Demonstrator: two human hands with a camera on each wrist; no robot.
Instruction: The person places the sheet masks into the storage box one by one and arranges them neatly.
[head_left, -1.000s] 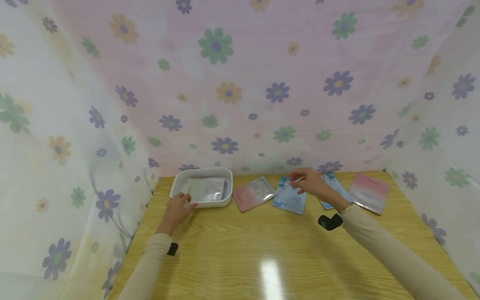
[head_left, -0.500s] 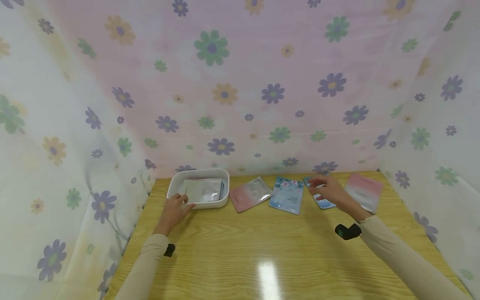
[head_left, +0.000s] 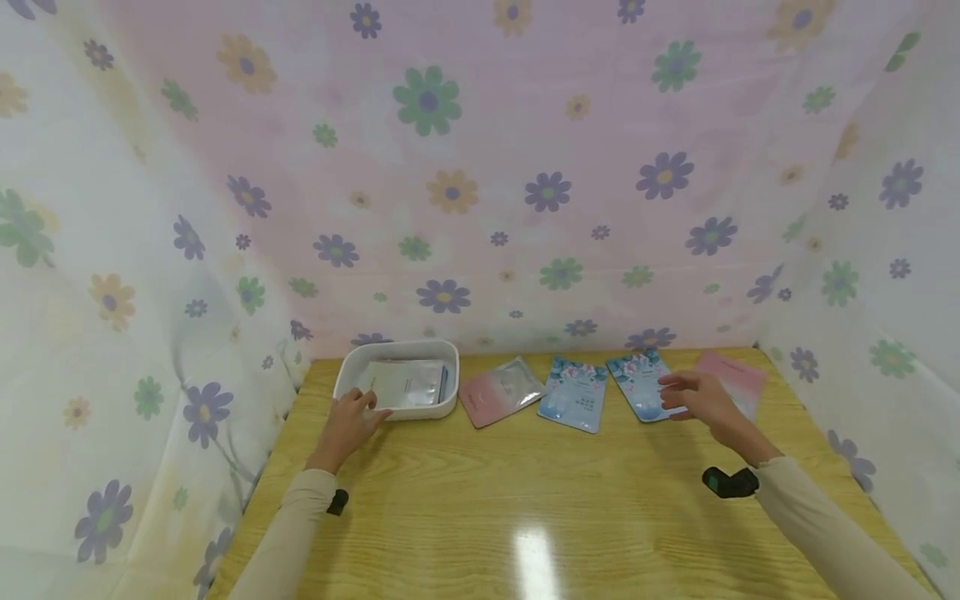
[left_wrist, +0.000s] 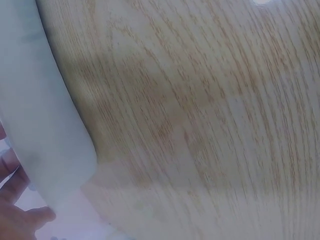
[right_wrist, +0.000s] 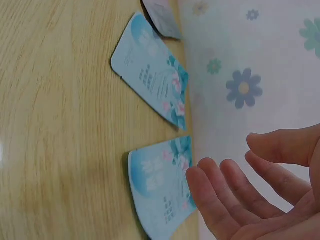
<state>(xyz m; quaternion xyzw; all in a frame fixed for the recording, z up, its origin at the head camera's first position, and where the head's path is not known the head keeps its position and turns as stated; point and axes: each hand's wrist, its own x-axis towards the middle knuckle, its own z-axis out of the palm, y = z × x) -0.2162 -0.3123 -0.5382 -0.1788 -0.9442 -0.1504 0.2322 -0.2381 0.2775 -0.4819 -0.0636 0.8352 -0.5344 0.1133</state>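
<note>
My left hand (head_left: 348, 423) grips the near left edge of a white plastic tub (head_left: 423, 412), fingers over its rim. Inside the tub lie several flat sachets, a pale face mask sachet (head_left: 405, 383) on top. In the left wrist view the fingers (left_wrist: 11, 186) show beside the tub's wall. My right hand (head_left: 711, 407) hovers over the gap between a blue flowered face mask sachet (head_left: 639, 387) and a pink one (head_left: 738, 373), partly covering both. It holds nothing; in the right wrist view its fingers (right_wrist: 235, 192) are loosely bent, thumb apart.
Between tub and right hand lie a pink-and-silver sachet (head_left: 498, 392) and another blue flowered sachet (head_left: 573, 396), flat along the back of the wooden table (head_left: 465, 508). Flower-patterned cloth (head_left: 495, 167) walls off the back and both sides.
My right hand has moved right, from above the middle blue sachet past the second blue one, uncovering both more. The left hand stays on the tub. The sachets have not visibly moved.
</note>
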